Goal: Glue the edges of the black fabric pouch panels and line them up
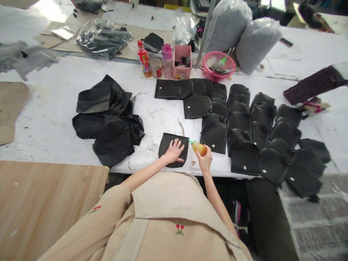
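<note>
On the white worktop [54,112], a flat black panel [165,145] lies by the near edge, right of a crumpled black pile [110,132].

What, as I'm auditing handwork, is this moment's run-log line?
left hand: spread on flat black leather-look panel | right hand: gripping amber-filled squeeze bottle | green nozzle: near panel corner

There is one left hand [174,152], one right hand [205,160], one squeeze bottle [199,148], one drink bottle [144,59], one jar [156,67], one pink box [181,74], one pink bowl [217,77] and two gray bags [230,25]. The black pieces [244,159] overlap too much to count.
</note>
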Available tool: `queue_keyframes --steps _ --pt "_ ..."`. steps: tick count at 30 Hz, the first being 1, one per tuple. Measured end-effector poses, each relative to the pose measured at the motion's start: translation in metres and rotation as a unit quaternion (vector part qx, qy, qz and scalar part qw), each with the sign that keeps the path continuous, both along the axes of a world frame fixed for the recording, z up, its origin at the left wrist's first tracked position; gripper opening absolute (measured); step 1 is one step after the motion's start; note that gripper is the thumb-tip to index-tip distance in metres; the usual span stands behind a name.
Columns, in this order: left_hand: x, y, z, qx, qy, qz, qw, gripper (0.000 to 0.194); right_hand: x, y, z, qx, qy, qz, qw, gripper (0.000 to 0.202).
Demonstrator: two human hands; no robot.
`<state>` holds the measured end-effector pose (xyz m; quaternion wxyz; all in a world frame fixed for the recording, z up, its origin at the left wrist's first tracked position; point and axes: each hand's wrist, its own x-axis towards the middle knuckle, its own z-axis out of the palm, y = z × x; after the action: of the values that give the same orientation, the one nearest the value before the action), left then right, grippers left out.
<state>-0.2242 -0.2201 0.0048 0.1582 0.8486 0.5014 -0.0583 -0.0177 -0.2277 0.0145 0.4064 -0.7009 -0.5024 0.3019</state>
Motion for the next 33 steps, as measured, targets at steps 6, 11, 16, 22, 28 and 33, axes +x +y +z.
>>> queue_keyframes --steps 6,11,16,22,28,33 --pt "0.000 0.000 0.003 0.001 0.000 -0.002 1.000 0.098 0.002 -0.003 0.002 0.019 -0.065 0.032 0.997 0.050" --pt "0.000 0.000 0.006 -0.004 0.001 0.000 1.000 0.095 0.006 -0.006 0.006 0.031 -0.088 0.058 0.994 0.046" --pt "0.001 0.000 0.004 -0.005 -0.001 -0.001 1.000 0.097 0.000 0.001 0.006 0.044 -0.105 0.051 0.992 0.045" --pt "0.000 0.000 0.000 0.009 -0.010 0.000 1.000 0.096 -0.001 0.002 0.011 0.052 -0.134 0.085 0.986 0.043" --pt "0.000 -0.001 0.001 0.010 -0.009 0.000 1.000 0.096 -0.003 0.000 0.017 0.055 -0.150 0.099 0.982 0.040" --pt "0.000 -0.001 -0.002 0.016 -0.012 -0.002 1.000 0.097 -0.007 0.008 0.018 0.055 -0.153 0.087 0.983 0.040"
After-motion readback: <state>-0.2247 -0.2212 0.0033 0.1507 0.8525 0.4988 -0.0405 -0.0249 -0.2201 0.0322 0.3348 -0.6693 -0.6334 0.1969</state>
